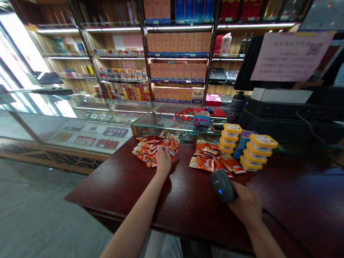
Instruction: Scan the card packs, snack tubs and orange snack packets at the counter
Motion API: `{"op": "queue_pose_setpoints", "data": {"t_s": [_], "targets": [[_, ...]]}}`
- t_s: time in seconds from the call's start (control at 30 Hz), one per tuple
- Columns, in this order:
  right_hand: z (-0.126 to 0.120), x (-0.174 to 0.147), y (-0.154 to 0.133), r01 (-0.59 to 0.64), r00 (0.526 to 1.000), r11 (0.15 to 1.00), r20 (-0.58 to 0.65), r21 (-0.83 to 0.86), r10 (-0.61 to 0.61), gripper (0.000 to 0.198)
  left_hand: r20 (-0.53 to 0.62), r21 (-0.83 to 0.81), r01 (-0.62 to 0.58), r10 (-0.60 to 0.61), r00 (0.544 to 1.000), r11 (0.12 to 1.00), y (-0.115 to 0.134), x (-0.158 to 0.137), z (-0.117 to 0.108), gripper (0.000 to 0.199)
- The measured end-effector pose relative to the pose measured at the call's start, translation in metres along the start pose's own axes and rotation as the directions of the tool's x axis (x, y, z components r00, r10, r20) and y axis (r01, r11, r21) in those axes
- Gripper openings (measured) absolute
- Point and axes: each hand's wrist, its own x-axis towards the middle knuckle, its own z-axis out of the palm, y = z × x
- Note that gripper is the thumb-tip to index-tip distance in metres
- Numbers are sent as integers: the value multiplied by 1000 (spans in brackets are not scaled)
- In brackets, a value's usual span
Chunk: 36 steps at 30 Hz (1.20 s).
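Note:
My left hand (pixel 163 159) is at the left pile, its fingers closed on an orange-red snack packet (pixel 175 142) that stands partly raised. Under and beside it, several similar packets (pixel 144 149) lie fanned over one another. My right hand (pixel 246 203) grips a dark handheld barcode scanner (pixel 223 185) with a blue light glowing on it; its cable trails off to the lower right. Just beyond the scanner, a second heap of the same packets (pixel 203 163) is spread on the dark wooden desk (pixel 186 197).
Yellow-lidded plastic tubs (pixel 255 152) are stacked in two columns right of the packets. Behind them stand a dark bottle (pixel 236 107) and a monitor with a pink paper sheet (pixel 291 57). A glass display counter (pixel 103 113) adjoins the desk. Shelves of boxes (pixel 178 45) line the back wall.

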Motion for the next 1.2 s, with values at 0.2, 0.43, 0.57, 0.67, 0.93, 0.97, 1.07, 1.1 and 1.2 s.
{"op": "queue_pose_setpoints", "data": {"t_s": [0.2,0.43,0.57,0.67,0.93,0.97,1.07,1.1,1.2], "targets": [[1,-1,0,11,1000,1000,12,-8,-11,25,348,-743,444,-277,895,501,-5,-7,17,13],[2,0,-5,21,1000,1000,9,0,-21,27,589,-775,626,-260,765,85,-7,-17,13,28],[0,5,-9,9,1000,999,26,38,-10,28,619,-756,654,-298,727,25,-6,-16,11,29],[-2,11,-15,-10,998,996,58,93,5,30,633,-739,672,-287,719,54,-9,-15,12,30],[-10,29,-32,-55,993,983,116,173,35,24,611,-738,671,-347,711,76,-20,-13,18,15],[-11,30,-33,-60,993,982,109,177,41,23,608,-741,667,-350,713,73,-20,-13,18,9],[-11,33,-37,-73,994,979,97,188,56,25,558,-763,631,-349,753,141,-20,-15,21,14],[-11,34,-38,-77,994,978,97,194,59,25,536,-766,617,-349,769,183,-21,-17,23,21],[-10,35,-39,-96,990,973,117,210,72,23,456,-762,564,-356,816,317,-25,-20,29,36]]}}
